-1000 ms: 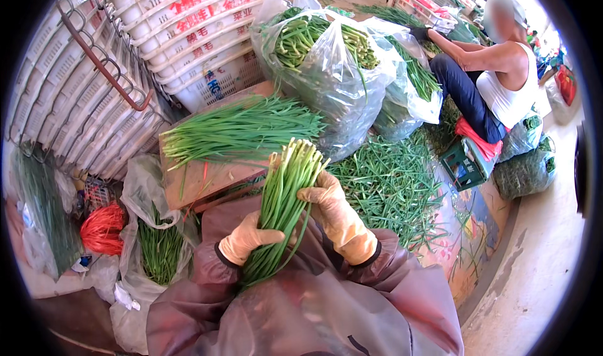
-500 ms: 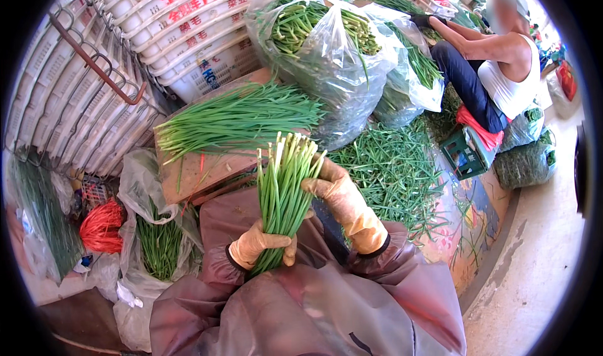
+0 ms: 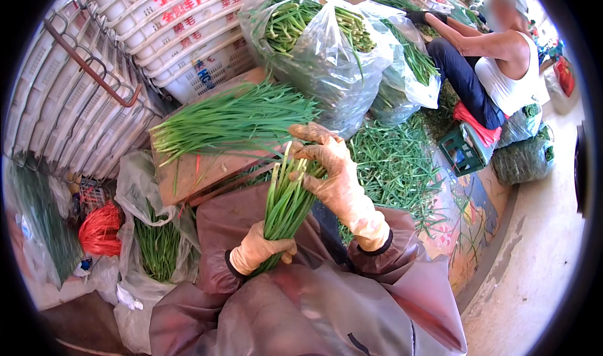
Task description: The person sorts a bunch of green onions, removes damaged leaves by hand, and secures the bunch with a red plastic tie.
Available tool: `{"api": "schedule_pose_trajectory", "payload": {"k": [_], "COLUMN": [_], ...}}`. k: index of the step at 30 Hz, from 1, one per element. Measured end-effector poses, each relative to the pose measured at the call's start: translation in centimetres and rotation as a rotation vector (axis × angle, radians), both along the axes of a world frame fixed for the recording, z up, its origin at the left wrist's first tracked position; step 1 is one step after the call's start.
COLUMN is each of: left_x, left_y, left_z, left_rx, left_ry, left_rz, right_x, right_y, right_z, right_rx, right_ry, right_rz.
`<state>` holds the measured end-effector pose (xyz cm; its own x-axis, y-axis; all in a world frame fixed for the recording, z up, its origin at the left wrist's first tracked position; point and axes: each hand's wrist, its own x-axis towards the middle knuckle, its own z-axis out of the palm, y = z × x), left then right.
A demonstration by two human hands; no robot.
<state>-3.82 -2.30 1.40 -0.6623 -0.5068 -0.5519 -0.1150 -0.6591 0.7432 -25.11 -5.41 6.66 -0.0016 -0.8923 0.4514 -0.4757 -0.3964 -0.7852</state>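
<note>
My left hand, in a tan glove, is wrapped round the lower part of a bunch of garlic chives above my lap. Their pale cut ends point up and away from me. Over those ends, my gloved right hand has its fingers apart and bent, touching or just beside the stalks; its grip is loose. Beyond the bunch, a flat pile of garlic chives lies on a low wooden board.
Stacked white crates stand at the far left. A clear bag of greens is behind the board. Loose leaves cover the floor at right. Red ties lie left. A co-worker sits at the far right.
My right hand has loosened from the upper stalks and its fingers have spread over the cut ends. The bunch leans further right; my left hand still holds it.
</note>
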Motion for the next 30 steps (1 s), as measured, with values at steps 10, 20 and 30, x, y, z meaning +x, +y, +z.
{"api": "schedule_pose_trajectory", "payload": {"k": [10,20,30], "left_x": [1.2,1.1,1.7], "left_y": [-0.1,-0.5,0.0], "left_z": [-0.5,-0.5,-0.2], "left_rx": [0.092,0.064,0.039], "left_ry": [0.245,0.259,0.099], "left_rz": [-0.127,-0.163,0.044], "right_x": [-1.1,-1.1,-0.2], "right_y": [0.3,0.8,3.9], "right_z": [-0.3,-0.8,0.2], "right_rx": [0.186,0.22,0.388], "right_ry": [-0.292,-0.594,-0.206], "right_rz": [0.252,0.145,-0.202]}}
